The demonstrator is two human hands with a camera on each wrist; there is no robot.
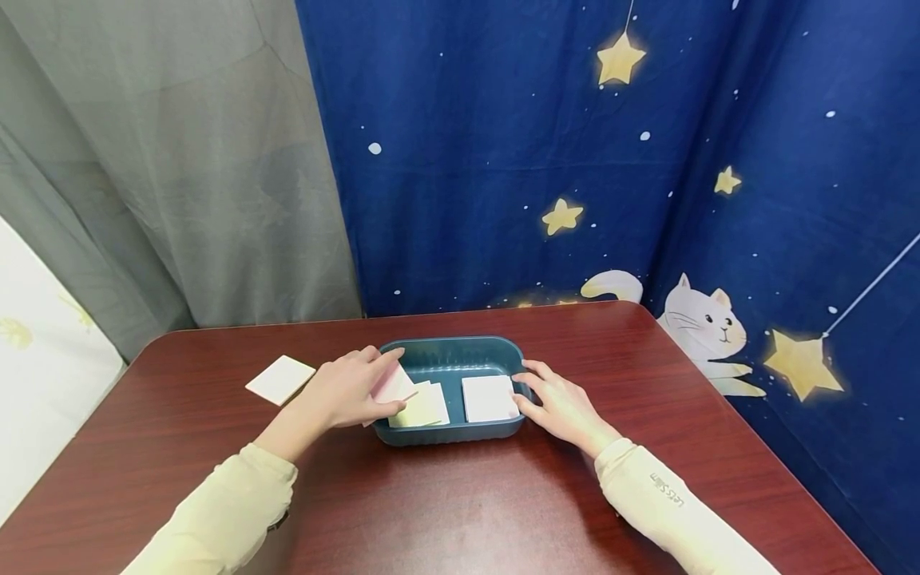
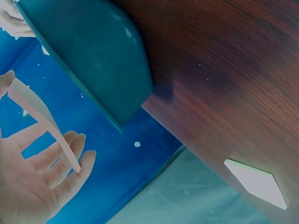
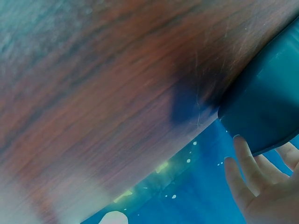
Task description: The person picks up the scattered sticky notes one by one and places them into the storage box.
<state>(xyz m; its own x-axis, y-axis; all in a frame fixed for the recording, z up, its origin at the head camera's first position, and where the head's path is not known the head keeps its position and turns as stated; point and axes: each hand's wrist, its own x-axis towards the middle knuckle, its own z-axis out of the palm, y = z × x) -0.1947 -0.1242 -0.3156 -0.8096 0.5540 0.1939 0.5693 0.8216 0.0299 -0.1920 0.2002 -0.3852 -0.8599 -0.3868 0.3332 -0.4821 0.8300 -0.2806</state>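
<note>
A dark teal bin (image 1: 449,435) stands on the table. My left hand (image 1: 352,387) is over its left end and holds a thin pale pink pad of sticky notes (image 2: 39,112) between thumb and fingers, above the rim in the left wrist view. Below that hand in the bin lie a yellow pad (image 1: 417,410) and a white one (image 1: 441,398), overlapping. A square white pad (image 1: 490,398) lies at the bin's right end. My right hand (image 1: 564,403) holds the right rim, with fingers on the outer wall (image 3: 261,112) and the thumb reaching inside.
Left of the bin, a white pad (image 1: 280,379) with a pale green edge lies on the reddish-brown table (image 1: 460,503). A grey curtain (image 1: 201,160) and a blue star-patterned curtain (image 1: 489,200) hang behind the table's far edge.
</note>
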